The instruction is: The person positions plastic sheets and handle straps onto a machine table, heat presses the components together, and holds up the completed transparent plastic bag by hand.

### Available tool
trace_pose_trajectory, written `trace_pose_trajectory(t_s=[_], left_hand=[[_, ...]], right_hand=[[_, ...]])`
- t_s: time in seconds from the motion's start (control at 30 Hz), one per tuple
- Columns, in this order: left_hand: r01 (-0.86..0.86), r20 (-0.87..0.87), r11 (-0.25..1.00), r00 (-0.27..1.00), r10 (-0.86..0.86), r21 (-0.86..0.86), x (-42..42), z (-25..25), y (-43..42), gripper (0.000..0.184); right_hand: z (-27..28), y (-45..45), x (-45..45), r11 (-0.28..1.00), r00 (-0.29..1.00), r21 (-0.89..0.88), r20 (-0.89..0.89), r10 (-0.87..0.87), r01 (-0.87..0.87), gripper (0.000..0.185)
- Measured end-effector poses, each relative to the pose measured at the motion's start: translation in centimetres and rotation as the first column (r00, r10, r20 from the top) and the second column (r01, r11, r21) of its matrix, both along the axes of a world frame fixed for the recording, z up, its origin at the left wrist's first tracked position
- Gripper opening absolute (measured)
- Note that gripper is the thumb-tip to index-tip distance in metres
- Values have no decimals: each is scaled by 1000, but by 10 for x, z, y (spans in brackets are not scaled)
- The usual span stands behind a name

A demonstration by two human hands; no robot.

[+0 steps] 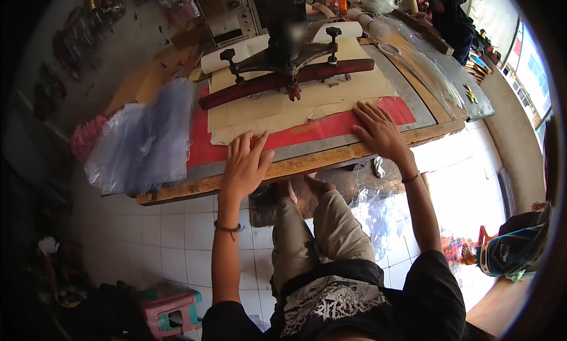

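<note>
My left hand [244,163] rests at the front edge of the work surface, fingers stretched out over the border of a cream sheet [248,113] and a red sheet [319,128] beneath it. Farther right, my right hand [381,130] lies flat with fingers spread on the red sheet, its fingertips close to the cream sheet's edge. Neither hand grips anything. Above the sheets is a press with a long red bar [342,71] and black knobs; I cannot tell whether the bar touches the cream sheet.
A stack of clear plastic sheets [147,137] hangs over the table's left side. The wooden front edge [319,161] runs before me. Scissors [390,50] and plastic strips [431,81] lie right. A pink and green stool [170,311] stands lower left; another person [514,240] sits right.
</note>
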State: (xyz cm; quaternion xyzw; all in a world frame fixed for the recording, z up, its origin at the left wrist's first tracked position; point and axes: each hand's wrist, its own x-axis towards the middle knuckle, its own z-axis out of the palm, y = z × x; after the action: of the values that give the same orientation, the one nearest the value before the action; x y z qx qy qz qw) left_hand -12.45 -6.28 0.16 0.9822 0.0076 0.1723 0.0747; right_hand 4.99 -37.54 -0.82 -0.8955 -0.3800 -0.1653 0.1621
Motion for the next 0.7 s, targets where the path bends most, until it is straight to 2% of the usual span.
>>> trace_pose_trajectory(t_s=[0.07,0.23,0.3,0.4,0.53,0.7], left_hand=[[20,131,1000,991,-21,13,-19,-9,-3,55],[-72,240,997,969,62,34,-33,-24,-20,77],[-77,253,997,965,68,25,-37,-25,-23,92],[-78,213,997,974,71,22,-39,-23,-22,85],[-113,211,993,972,101,47,-36,-31,-19,87],[-144,292,989,946,143,-18,-35,-44,-22,86]], right_hand=[[4,-7,-16,997,999,67,33,-26,24,50],[-6,-1,-38,961,974,238,146,-176,138,34],[-8,2,-39,948,973,274,116,-201,163,33],[-10,3,-40,942,971,285,107,-214,176,33],[-8,0,-42,952,974,272,135,-182,140,33],[-6,-10,-45,985,979,154,171,-110,84,47]])
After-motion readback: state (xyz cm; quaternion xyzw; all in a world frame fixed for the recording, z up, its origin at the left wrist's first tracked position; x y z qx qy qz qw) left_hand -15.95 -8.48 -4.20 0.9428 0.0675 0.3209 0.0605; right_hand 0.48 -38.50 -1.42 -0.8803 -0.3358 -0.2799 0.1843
